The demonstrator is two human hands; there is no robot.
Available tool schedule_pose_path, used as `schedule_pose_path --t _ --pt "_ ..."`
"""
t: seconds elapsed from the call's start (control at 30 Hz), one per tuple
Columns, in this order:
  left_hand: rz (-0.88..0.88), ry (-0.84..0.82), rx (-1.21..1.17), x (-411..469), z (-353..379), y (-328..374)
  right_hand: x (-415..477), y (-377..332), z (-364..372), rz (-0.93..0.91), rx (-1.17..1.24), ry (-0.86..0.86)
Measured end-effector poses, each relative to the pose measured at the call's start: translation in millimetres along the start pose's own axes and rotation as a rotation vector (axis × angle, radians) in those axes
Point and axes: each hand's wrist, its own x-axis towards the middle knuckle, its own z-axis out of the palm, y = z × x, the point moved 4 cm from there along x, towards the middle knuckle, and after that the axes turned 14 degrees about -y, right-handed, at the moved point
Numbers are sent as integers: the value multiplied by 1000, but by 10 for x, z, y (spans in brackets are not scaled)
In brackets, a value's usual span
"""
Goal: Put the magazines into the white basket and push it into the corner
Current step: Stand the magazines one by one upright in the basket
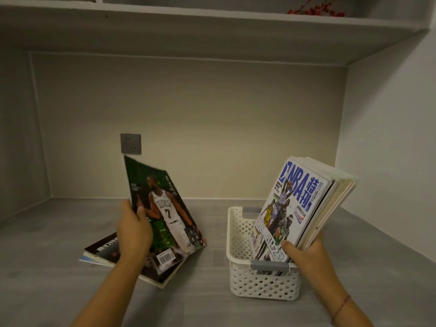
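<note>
Grey desktop (47,267) carries a few flat magazines (101,252) at the left. Over them the left hand (134,234) curls round the left edge of a green-covered magazine (165,208), thumb on the cover, holding it tilted (lower end down at the desk). Open desk separates it from the white basket (238,244). There the right hand (306,253) grips a leaning bundle of magazines (302,204), its lower end inside. Bare surface runs behind to the right-hand corner (339,204).

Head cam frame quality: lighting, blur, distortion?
Head view: dim, warm light; the wide-angle lens skews the shelf; the green magazine in the left hand is slightly motion-blurred; the cover of the magazine stack, held by the right hand in the white basket, reads clearly; no glare.
</note>
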Motion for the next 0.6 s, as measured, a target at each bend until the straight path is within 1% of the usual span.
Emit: schedule_pose_path --t 0.13,0.27,0.37,0.43,0.5,0.6 --pt "200 63 -39 -153 222 494 14 18 -10 11 -3 13" --pt "299 82 -122 -212 448 902 33 21 -9 3 6 5" --pt "348 46 -121 -261 681 1148 31 11 -10 -1 9 -1" --pt "363 -19 -89 -339 875 1245 26 2 -6 -3 11 -5" --pt "369 -76 -38 -454 1073 1279 18 -13 -11 -4 0 -4" --pt "401 -85 77 -634 1316 1262 17 -32 -14 -13 -10 -9"
